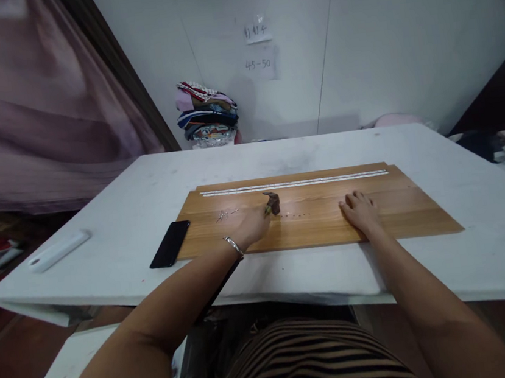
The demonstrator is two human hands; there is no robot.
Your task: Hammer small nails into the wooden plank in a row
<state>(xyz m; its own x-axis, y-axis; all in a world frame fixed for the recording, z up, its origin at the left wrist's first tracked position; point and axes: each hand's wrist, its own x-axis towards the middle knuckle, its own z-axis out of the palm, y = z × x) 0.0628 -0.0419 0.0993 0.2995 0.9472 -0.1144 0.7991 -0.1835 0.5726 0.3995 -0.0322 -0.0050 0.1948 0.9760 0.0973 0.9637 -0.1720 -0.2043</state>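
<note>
My left hand is wrapped round the handle of a claw hammer, whose dark head is over the middle of a brown wooden board. Just right of the hammer head, a short row of nails shows as small dark spots on the board. My right hand lies on the board's right half with its fingers spread, holding nothing. Several loose nails lie on the board left of the hammer. Whether the hammer touches a nail is hidden.
Along the board's far edge run two white strips. A black phone overlaps its left edge. The white table also carries a white elongated object at the left. Folded clothes are stacked behind the table against the wall.
</note>
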